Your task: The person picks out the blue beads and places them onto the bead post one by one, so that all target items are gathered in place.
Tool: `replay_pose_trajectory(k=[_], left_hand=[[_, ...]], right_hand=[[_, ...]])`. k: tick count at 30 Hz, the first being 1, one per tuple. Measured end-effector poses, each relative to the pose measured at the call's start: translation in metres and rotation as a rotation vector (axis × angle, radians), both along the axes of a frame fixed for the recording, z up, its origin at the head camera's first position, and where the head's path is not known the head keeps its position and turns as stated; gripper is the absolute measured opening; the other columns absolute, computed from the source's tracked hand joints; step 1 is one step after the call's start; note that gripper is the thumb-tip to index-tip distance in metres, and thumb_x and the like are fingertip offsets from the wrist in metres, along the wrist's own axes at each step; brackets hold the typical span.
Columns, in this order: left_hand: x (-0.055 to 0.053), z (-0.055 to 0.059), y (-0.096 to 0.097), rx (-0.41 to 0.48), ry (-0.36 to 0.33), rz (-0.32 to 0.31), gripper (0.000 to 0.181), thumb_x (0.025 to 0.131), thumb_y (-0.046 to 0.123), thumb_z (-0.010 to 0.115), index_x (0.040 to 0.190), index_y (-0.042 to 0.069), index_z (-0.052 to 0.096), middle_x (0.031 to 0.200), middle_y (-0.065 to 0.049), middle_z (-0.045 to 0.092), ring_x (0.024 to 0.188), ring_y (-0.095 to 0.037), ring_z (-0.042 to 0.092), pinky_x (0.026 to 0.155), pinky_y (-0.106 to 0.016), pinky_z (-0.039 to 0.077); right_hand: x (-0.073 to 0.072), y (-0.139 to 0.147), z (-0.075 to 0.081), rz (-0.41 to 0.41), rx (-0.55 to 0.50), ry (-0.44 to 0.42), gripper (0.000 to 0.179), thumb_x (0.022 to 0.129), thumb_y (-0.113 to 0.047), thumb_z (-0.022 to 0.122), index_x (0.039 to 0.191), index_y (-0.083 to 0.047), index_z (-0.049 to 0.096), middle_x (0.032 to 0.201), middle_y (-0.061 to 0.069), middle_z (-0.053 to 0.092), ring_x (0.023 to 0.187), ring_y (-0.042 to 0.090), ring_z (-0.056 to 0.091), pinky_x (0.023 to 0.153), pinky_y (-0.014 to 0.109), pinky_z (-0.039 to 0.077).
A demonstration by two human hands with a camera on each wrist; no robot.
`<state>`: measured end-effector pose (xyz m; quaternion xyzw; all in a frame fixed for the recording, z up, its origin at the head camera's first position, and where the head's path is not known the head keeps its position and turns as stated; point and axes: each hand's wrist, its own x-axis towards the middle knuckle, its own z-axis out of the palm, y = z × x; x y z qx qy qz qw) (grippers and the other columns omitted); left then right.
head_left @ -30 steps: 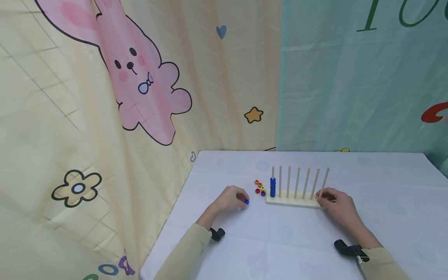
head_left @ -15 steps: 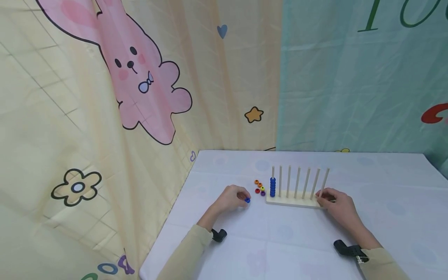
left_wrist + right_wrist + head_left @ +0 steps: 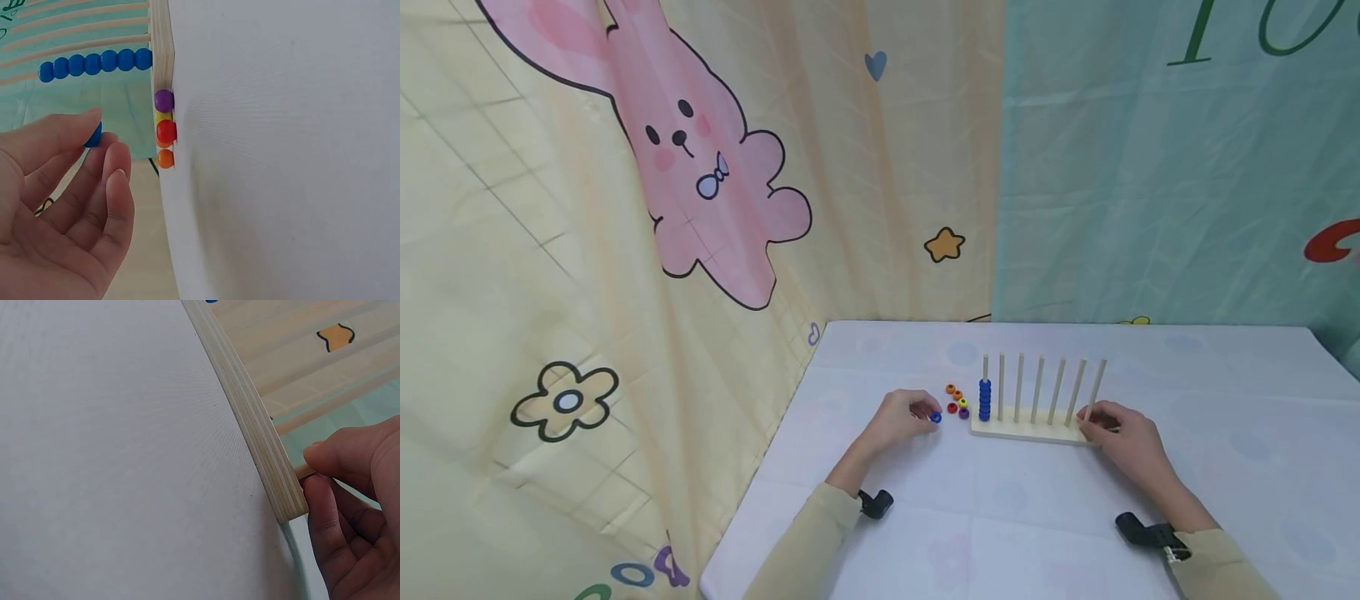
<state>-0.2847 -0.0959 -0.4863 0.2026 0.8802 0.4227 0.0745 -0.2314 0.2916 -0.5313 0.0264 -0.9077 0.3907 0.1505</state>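
Note:
Between thumb and fingertip my left hand (image 3: 904,418) pinches a blue bead (image 3: 94,135), raised over the table left of a wooden peg rack (image 3: 1026,429). The rack has a flat base and several upright pegs. Its leftmost peg carries a stack of several blue beads (image 3: 984,401); the other pegs are bare. At the rack's right end my right hand (image 3: 1129,439) pinches the foot of the rightmost peg (image 3: 304,470), with a finger against the end of the base (image 3: 256,431).
Loose beads lie left of the rack: a purple bead (image 3: 164,100), a red bead (image 3: 166,131), a yellow bead (image 3: 962,403) and orange beads (image 3: 951,389). A white cloth covers the table (image 3: 1015,517). Printed curtains (image 3: 887,167) hang behind and at the left.
My left hand has moved slightly away from me and to the right, lifting the blue bead toward the rack. The right hand and the rack stay in place.

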Motion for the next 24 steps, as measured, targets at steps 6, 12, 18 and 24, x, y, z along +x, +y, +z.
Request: replay_pose_trajectory(k=[6, 12, 18, 24], left_hand=[[-0.001, 0.006, 0.004, 0.065, 0.042, 0.017, 0.02, 0.086, 0.01, 0.08, 0.105, 0.015, 0.076, 0.092, 0.009, 0.068, 0.085, -0.012, 0.062, 0.074, -0.028, 0.053], [-0.001, 0.014, 0.011, 0.102, 0.07, 0.037, 0.025, 0.086, 0.012, 0.081, 0.11, 0.011, 0.075, 0.095, 0.011, 0.069, 0.087, -0.011, 0.063, 0.074, -0.028, 0.054], [0.002, 0.024, 0.019, 0.131, 0.059, 0.065, 0.025, 0.086, 0.011, 0.08, 0.111, 0.01, 0.075, 0.093, 0.008, 0.067, 0.087, -0.012, 0.062, 0.074, -0.028, 0.054], [0.002, 0.033, 0.024, 0.162, 0.079, 0.076, 0.023, 0.086, 0.01, 0.08, 0.109, 0.011, 0.075, 0.091, 0.007, 0.068, 0.086, -0.013, 0.063, 0.074, -0.028, 0.055]], right_hand=[[0.001, 0.0, -0.002, -0.001, -0.004, 0.007, 0.012, 0.093, -0.024, 0.074, 0.098, -0.013, 0.071, 0.092, 0.004, 0.071, 0.086, 0.023, 0.064, 0.062, 0.024, 0.048], [0.0, 0.0, -0.001, -0.004, 0.001, 0.008, 0.012, 0.093, -0.024, 0.074, 0.098, -0.014, 0.071, 0.093, 0.004, 0.072, 0.087, 0.023, 0.064, 0.063, 0.025, 0.048], [0.0, 0.0, 0.001, 0.001, 0.0, 0.012, 0.012, 0.094, -0.025, 0.074, 0.099, -0.014, 0.072, 0.093, 0.004, 0.072, 0.088, 0.024, 0.064, 0.064, 0.026, 0.048], [0.0, 0.0, 0.0, 0.005, 0.0, 0.022, 0.013, 0.094, -0.025, 0.074, 0.098, -0.013, 0.072, 0.092, 0.003, 0.071, 0.087, 0.024, 0.065, 0.063, 0.026, 0.048]])
